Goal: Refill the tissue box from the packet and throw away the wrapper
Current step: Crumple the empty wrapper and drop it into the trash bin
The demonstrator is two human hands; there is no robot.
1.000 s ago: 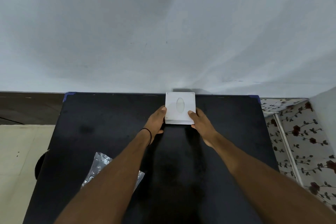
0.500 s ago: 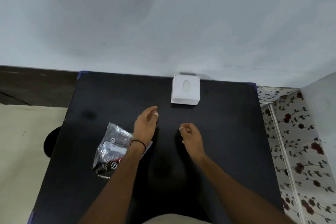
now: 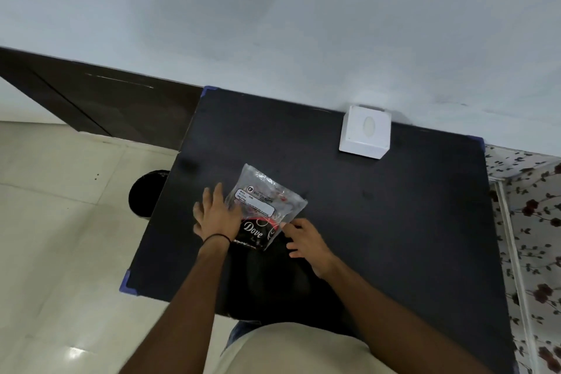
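Both bare forearms reach forward and down. The left hand (image 3: 216, 215) lies flat, fingers spread, a dark band around its wrist. The right hand (image 3: 305, 241) hovers beside it, fingers loosely curled.

wrapper (image 3: 267, 200) mid-table (image 3: 394, 222), box (image 3: 365, 133) behind-right

I see a crinkled wrapper (image 3: 267, 206) of clear, glossy plastic with a paper-like white label, lying on a matt black tabletop (image 3: 394, 222). The tissue box (image 3: 364, 135) looks like smooth white plastic. The floor (image 3: 60, 252) is pale glossy tile, the wall (image 3: 273, 24) matt painted
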